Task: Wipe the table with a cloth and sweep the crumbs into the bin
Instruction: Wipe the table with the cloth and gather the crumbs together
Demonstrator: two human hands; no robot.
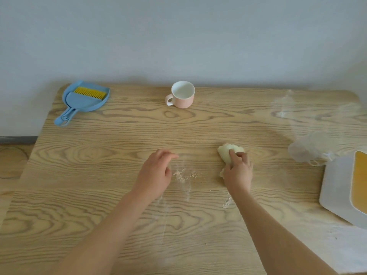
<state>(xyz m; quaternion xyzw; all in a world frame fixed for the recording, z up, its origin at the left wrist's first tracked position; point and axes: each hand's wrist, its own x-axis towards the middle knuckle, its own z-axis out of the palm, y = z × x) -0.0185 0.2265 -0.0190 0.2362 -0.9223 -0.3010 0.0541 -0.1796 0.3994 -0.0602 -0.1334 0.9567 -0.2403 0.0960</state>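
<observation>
My right hand (237, 169) grips a bunched pale yellow cloth (228, 152) and presses it on the wooden table (99, 175), right of centre. My left hand (156, 173) hovers or rests just left of a small scatter of crumbs (183, 175), fingers loosely curled and holding nothing. A second patch of crumbs (228, 201) lies beside my right forearm. At the right edge stands a white bin (335, 185) with a yellow inside. A blue dustpan (83, 100) holding a yellow-bristled brush (90, 93) lies at the far left corner.
A pink and white mug (181, 95) stands at the back centre near the wall. A crumpled clear plastic bag (311, 147) lies beside the bin. Whitish smears mark the table at the right. The floor shows past the table's left edge.
</observation>
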